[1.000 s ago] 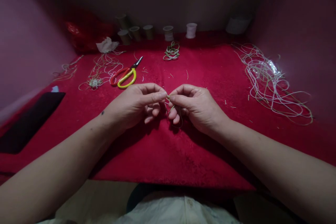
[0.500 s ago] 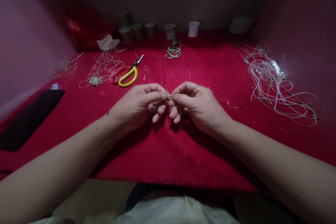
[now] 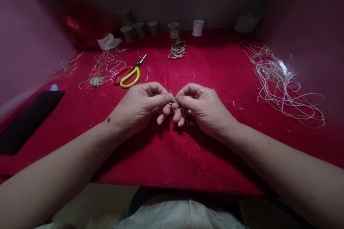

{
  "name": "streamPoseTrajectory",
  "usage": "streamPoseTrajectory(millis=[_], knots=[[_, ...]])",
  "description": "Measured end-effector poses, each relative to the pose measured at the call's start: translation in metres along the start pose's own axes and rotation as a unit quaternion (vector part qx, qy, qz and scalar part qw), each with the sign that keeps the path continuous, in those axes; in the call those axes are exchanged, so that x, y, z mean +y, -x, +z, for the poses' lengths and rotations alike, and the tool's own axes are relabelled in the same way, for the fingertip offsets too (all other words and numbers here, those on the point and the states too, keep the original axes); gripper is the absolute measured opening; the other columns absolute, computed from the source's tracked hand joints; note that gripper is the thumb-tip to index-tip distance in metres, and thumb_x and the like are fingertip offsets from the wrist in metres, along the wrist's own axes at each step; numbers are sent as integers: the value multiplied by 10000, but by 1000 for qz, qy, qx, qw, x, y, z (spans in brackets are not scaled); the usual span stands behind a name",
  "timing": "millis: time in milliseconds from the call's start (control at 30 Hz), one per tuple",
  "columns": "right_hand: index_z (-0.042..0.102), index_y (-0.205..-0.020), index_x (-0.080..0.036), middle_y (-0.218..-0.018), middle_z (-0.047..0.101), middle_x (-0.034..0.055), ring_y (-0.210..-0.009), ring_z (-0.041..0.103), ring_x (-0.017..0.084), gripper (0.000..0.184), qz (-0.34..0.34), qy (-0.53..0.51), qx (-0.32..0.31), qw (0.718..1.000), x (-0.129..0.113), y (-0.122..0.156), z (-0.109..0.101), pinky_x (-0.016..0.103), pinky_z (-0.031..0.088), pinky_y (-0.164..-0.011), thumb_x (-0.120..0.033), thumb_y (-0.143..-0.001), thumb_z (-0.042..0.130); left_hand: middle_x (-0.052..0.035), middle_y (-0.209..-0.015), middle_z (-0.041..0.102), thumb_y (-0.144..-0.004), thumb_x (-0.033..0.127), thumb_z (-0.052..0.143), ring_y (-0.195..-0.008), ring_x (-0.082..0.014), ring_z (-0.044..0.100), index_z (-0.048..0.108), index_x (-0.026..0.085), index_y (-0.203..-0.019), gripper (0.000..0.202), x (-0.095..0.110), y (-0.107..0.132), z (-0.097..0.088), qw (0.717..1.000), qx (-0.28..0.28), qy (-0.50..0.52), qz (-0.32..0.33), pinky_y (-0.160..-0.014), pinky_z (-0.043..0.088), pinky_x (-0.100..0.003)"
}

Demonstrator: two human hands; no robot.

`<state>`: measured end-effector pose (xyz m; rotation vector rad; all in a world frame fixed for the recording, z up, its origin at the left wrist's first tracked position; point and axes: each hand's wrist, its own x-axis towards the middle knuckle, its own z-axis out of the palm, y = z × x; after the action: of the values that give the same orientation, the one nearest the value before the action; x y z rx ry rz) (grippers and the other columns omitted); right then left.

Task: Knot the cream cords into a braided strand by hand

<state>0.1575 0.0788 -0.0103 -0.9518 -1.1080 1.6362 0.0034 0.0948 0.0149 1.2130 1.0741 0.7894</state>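
My left hand (image 3: 139, 105) and my right hand (image 3: 200, 106) meet fingertip to fingertip above the middle of a red cloth (image 3: 172, 150). Both pinch a thin greenish cord (image 3: 173, 98) between thumb and forefinger, and a knot-like bit of it shows at the point where the fingers touch. A loose end of the cord hangs down under my right hand. The other fingers of both hands are curled in.
Scissors (image 3: 127, 75) with red and yellow handles lie left of centre. A small coil of cord (image 3: 176, 49) lies behind them, a big loose tangle of cords (image 3: 279, 82) at the right, more strands (image 3: 99, 71) at the left. Several spools (image 3: 173, 28) line the back. A dark flat object (image 3: 24, 121) lies far left.
Both hands stay pinched together on the cord, with only small finger shifts. The view has tilted slightly, so everything sits a little higher in the picture.
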Motion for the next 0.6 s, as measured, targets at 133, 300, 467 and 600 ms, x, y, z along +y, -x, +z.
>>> streamPoseTrajectory(millis=[133,300,467,600], knots=[[465,-741,-176,-519,641,-23,-383,588,99,115,4,-20,-12,1000,1,0,-1,150,419,-354,-103,-821,505,21,-499,590,-739,116,636,-367,-87,534,538,152,-716,107,0,0,0,1000,1,8,1,-360,399,-172],[478,-749,-172,-562,654,-8,-411,602,118,95,9,-67,-24,997,5,-2,-1,200,475,-383,-106,-804,519,31,-490,579,-725,90,636,-369,-102,541,528,164,-784,143,-1,1,0,1000,-1,27,0,-355,413,-179],[496,-746,-164,-593,646,0,-450,613,117,94,18,-94,-27,995,5,-4,-1,217,507,-417,-150,-766,587,35,-484,566,-726,96,645,-374,-102,535,524,166,-805,160,-1,2,0,1000,12,16,10,-352,407,-178],[497,-761,-159,-574,646,-7,-440,609,103,149,18,-66,-20,997,2,-1,0,171,479,-394,-189,-751,642,41,-482,566,-738,96,633,-380,-98,536,514,169,-811,158,-2,3,2,1000,13,15,18,-364,417,-182]])
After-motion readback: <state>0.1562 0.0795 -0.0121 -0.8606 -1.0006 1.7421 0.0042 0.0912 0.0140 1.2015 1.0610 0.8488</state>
